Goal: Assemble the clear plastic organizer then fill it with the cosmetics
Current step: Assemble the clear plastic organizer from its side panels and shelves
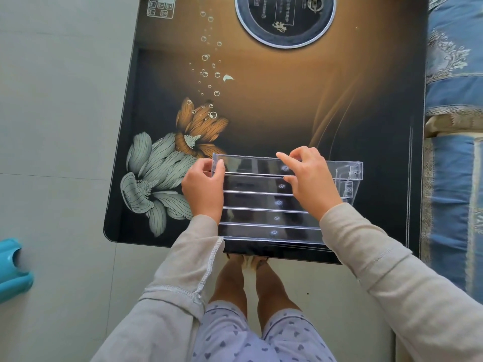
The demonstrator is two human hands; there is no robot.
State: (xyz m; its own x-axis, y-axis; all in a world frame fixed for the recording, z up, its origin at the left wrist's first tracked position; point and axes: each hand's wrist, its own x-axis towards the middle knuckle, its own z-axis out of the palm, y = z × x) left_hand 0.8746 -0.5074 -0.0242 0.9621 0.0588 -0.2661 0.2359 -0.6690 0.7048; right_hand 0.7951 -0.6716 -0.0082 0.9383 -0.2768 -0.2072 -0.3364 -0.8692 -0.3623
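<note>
head: organizer lengthwise left to right

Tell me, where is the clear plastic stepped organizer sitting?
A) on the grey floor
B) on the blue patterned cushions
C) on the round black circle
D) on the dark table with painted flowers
D: the clear plastic stepped organizer lies on the dark table with painted flowers, near its front edge, held by the left hand and right hand.
</note>
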